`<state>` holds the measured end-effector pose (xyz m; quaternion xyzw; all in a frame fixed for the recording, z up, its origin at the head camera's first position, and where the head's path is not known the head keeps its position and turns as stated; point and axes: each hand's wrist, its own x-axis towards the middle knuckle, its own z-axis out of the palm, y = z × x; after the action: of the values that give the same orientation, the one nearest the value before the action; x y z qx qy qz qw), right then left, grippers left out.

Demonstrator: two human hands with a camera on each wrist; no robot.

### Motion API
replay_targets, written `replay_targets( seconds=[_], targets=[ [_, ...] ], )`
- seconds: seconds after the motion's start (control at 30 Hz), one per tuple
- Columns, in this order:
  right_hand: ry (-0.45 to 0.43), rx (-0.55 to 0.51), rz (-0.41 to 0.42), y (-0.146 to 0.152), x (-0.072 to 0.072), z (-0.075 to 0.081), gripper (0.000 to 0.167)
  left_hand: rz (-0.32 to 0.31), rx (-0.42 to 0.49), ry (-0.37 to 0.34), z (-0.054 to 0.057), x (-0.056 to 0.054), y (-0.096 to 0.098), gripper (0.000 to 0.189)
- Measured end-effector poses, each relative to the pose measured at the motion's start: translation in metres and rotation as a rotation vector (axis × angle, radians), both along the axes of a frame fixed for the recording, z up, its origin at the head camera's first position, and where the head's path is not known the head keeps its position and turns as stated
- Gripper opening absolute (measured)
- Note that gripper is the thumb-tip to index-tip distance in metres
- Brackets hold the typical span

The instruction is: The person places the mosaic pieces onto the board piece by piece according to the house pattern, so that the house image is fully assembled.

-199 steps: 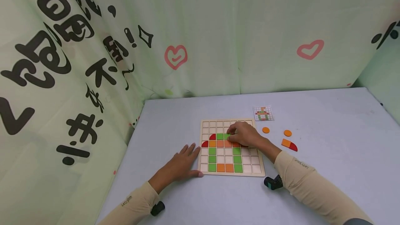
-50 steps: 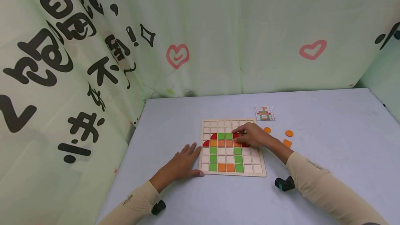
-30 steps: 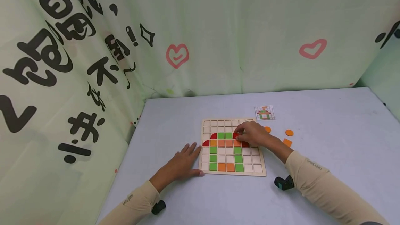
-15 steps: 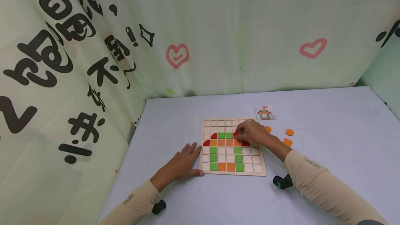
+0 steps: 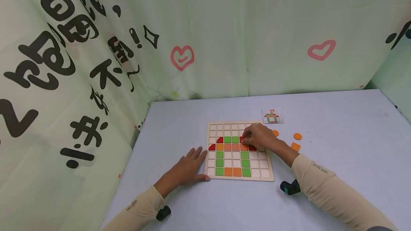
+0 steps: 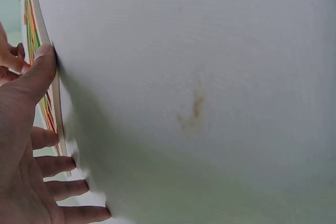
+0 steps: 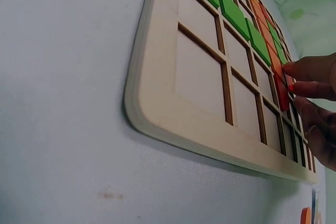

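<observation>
A wooden grid board [image 5: 261,180] lies on the table with green, orange and red tiles in its cells. My right hand [image 5: 258,135] reaches over its upper right part. Thumb and fingers pinch a red quarter-circle tile [image 5: 242,139] at the cell right of the green tiles [image 5: 231,139]; the hand partly covers it. In the right wrist view another red tile [image 7: 282,93] sits in the grid just beside the fingertips. My left hand [image 5: 186,168] lies with fingers spread at the board's left edge, its thumb [image 6: 44,59] on the rim in the left wrist view.
A small pattern card [image 5: 272,116] lies behind the board's right corner. Right of the board are two orange round tiles, one nearer [image 5: 275,133] and one farther [image 5: 297,136], and an orange square tile [image 5: 295,146]. A curtain [image 5: 224,45] hangs behind the table.
The red quarter-circle tile has left its place beside the orange square and is now at my right fingertips on the board. That hand shifted right from the green tiles. My left hand stays put.
</observation>
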<state>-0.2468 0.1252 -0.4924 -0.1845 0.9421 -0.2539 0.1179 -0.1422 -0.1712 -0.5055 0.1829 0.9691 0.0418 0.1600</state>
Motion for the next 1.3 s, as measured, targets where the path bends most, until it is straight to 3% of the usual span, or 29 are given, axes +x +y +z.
replay_targets(
  seconds=[0.47,0.83,0.97,1.3],
  targets=[
    [-0.052,-0.058,0.033,0.016,0.001,0.004,0.027,0.008,-0.002,-0.008,0.001,0.000,0.000,0.099],
    [-0.052,-0.231,0.075,0.056,0.004,0.005,0.029,0.005,0.000,-0.011,0.002,0.001,0.000,0.098],
    [-0.080,-0.260,0.018,0.075,0.004,0.010,0.033,0.005,0.006,-0.010,0.003,0.001,0.000,0.098],
    [-0.041,-0.222,-0.136,0.117,0.003,0.010,0.033,-0.002,0.005,-0.004,0.002,0.002,0.000,0.098]
  ],
)
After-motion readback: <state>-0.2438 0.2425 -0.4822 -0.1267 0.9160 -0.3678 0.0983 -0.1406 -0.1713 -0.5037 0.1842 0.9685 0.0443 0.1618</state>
